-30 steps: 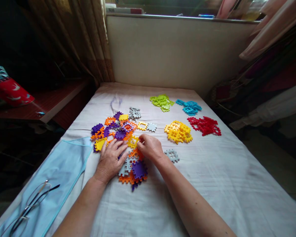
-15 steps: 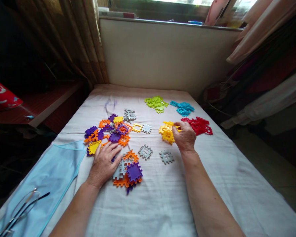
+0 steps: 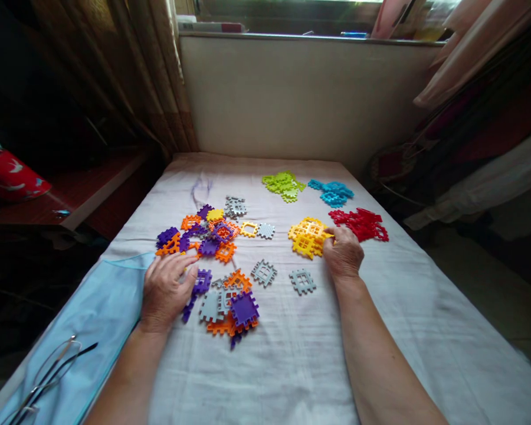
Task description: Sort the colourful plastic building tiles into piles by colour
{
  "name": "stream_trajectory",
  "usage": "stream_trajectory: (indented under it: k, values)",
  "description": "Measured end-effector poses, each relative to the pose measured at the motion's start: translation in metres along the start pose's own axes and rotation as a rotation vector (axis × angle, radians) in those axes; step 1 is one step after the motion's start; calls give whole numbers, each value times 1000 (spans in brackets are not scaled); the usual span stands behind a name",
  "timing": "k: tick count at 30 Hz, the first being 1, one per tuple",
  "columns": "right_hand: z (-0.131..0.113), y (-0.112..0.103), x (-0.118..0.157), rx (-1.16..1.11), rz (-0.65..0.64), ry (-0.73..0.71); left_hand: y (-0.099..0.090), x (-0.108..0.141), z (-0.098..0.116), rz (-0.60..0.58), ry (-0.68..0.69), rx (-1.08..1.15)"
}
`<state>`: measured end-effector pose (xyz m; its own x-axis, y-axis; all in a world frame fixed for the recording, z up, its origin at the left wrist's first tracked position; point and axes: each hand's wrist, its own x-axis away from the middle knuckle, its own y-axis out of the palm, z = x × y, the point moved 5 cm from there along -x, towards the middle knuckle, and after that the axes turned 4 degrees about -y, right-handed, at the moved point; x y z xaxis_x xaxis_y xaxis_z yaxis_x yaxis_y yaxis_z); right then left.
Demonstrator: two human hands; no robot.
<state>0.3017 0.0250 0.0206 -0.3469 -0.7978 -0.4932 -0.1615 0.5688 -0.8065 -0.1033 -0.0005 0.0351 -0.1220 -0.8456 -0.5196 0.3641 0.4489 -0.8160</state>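
Flat notched plastic tiles lie on the sheet (image 3: 292,366). My left hand (image 3: 167,289) is over the left end of the mixed pile, hiding a yellow tile; its fingers look bent together, and what they grip is hard to see. Beside it are purple tiles (image 3: 202,281) and a heap topped by a purple square (image 3: 244,309). My right hand (image 3: 343,251) is closed, its fingertips pinching the right edge of the yellow pile (image 3: 308,237). Behind that hand lies the red pile (image 3: 363,224). Two grey tiles (image 3: 264,273) (image 3: 302,281) rest between the hands.
Green tiles (image 3: 284,185) and blue tiles (image 3: 333,193) lie toward the back, with grey ones (image 3: 235,206) left of them. A light-blue cloth (image 3: 110,301) carrying eyeglasses (image 3: 48,378) covers the left edge. A wall (image 3: 301,100) stands behind.
My left hand has moved left, onto the yellow tile, uncovering purple tiles. My right hand has shifted slightly right and down, and the yellow piece it held upright now lies lower at the pile.
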Motion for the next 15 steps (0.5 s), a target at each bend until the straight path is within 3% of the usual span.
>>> stream_trajectory:
  k: [2,6,15]
  values:
    - [1,-1,0,-11,18,6,-6,-1,-18,20,-75,-97]
    - [-4,-4,-1,-53,55,-24,-2,3,-44,-81,-156,-199]
    - [-39,-11,1,-173,48,-167,-2,4,-44,-117,-132,-146]
